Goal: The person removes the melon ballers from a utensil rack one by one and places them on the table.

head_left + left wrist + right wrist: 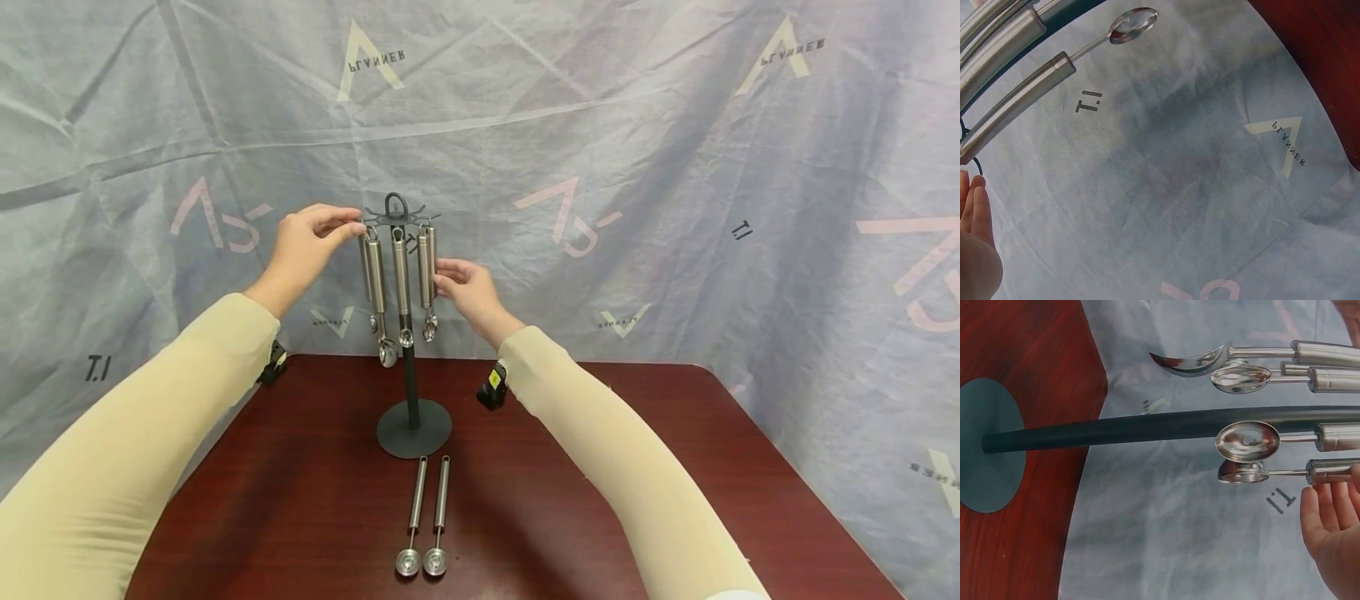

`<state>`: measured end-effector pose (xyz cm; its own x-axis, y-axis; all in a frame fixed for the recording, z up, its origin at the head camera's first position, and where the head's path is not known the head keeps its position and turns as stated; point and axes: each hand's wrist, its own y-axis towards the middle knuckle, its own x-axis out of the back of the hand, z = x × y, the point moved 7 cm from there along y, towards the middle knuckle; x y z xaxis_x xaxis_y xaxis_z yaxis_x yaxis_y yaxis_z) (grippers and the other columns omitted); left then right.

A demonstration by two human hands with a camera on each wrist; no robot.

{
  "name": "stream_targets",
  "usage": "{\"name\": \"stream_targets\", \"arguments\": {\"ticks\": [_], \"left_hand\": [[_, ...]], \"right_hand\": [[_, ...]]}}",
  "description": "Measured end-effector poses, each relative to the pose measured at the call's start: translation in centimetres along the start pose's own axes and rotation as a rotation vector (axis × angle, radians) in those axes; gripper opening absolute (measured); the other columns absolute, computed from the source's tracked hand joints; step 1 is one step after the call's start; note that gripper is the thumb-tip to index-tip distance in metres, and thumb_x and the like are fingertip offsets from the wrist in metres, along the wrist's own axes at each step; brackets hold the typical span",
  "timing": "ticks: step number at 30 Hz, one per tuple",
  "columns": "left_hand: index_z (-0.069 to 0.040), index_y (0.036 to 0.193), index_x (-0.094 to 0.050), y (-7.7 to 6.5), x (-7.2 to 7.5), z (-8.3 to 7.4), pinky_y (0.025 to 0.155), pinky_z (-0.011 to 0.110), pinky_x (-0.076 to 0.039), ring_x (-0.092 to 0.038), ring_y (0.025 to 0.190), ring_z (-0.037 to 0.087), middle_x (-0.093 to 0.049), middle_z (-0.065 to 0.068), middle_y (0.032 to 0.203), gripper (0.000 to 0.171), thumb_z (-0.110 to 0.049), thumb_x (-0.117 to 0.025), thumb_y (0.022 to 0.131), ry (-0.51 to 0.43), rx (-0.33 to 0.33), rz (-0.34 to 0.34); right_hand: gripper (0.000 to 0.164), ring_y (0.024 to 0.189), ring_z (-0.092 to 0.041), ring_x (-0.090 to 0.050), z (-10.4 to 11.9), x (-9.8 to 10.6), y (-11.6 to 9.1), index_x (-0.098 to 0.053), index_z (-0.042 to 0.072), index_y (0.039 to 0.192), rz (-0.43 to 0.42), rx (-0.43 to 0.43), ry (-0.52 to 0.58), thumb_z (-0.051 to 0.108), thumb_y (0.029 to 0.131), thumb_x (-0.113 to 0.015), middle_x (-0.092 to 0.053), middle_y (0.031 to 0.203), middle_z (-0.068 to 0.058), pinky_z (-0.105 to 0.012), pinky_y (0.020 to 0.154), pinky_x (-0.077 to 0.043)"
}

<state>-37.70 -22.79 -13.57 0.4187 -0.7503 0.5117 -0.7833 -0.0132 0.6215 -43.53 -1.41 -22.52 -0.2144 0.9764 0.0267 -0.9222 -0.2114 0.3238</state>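
Observation:
Several steel melon ballers hang by their handle loops from a dark rotary rack (412, 375) with hooks at its top. At the rack's left side my left hand (311, 242) pinches a hook tip between thumb and fingers; its thumb is hidden in the left wrist view. My right hand (472, 293) holds the handle of the rightmost hanging melon baller (1242, 472), thumb and fingers about it. Close beside that one hangs another melon baller (1247, 441). On the left side of the rack, a melon baller (1022, 103) hangs just by my left fingers (980, 209).
Two more melon ballers (441, 508) lie side by side on the dark red table (300, 500), in front of the rack's round base (390, 437). A grey printed cloth (637, 167) hangs behind the table.

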Motion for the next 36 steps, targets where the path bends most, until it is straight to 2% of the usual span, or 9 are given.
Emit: {"name": "stream_targets", "arguments": {"ticks": [7,16,26,33,36], "left_hand": [[-0.014,0.123,-0.068,-0.1,-0.1,-0.1,0.097,0.038,-0.05,-0.065,0.11,0.022,-0.066,0.007,0.124,0.045,-0.044,-0.065,0.09,0.004,-0.002,0.012],[-0.013,0.122,-0.068,-0.2,-0.2,0.0,0.096,0.038,-0.051,-0.065,0.11,0.023,-0.065,0.007,0.124,0.043,-0.042,-0.066,0.09,0.006,-0.019,0.013],[-0.01,0.118,-0.07,-0.3,0.1,-0.4,0.093,0.032,-0.053,-0.067,0.106,0.018,-0.067,0.007,0.119,0.042,-0.039,-0.07,0.088,0.002,-0.051,-0.034],[-0.008,0.114,-0.071,-0.3,0.2,-0.8,0.097,0.034,-0.052,-0.066,0.11,0.024,-0.068,0.01,0.116,0.042,-0.038,-0.074,0.084,0.017,-0.072,-0.073],[-0.008,0.117,-0.069,-0.3,0.3,-0.7,0.1,0.034,-0.05,-0.063,0.114,0.024,-0.066,0.01,0.118,0.046,-0.038,-0.075,0.083,0.018,-0.069,-0.067]], "right_hand": [[0.032,0.11,-0.03,-0.062,0.0,0.0,0.2,-0.059,-0.007,0.125,-0.008,0.028,-0.049,0.0,0.094,-0.06,-0.063,0.122,-0.023,-0.03,0.091,-0.055],[0.029,0.097,-0.017,-0.059,0.4,0.3,0.0,-0.061,-0.005,0.121,-0.047,0.045,-0.086,0.004,0.095,-0.061,-0.063,0.117,-0.02,-0.03,0.091,-0.054],[0.025,0.083,-0.01,-0.057,1.1,1.4,-0.5,-0.063,-0.006,0.116,-0.148,0.083,-0.076,0.002,0.092,-0.064,-0.066,0.109,-0.018,-0.019,0.076,-0.052],[0.027,0.084,-0.01,-0.058,0.7,2.3,-0.7,-0.062,-0.006,0.117,-0.145,0.063,-0.11,0.004,0.092,-0.064,-0.065,0.112,-0.019,-0.02,0.079,-0.053],[0.027,0.085,-0.01,-0.058,0.7,2.6,-0.8,-0.062,-0.006,0.118,-0.144,0.058,-0.114,0.004,0.092,-0.064,-0.065,0.113,-0.02,-0.021,0.079,-0.054]]}}
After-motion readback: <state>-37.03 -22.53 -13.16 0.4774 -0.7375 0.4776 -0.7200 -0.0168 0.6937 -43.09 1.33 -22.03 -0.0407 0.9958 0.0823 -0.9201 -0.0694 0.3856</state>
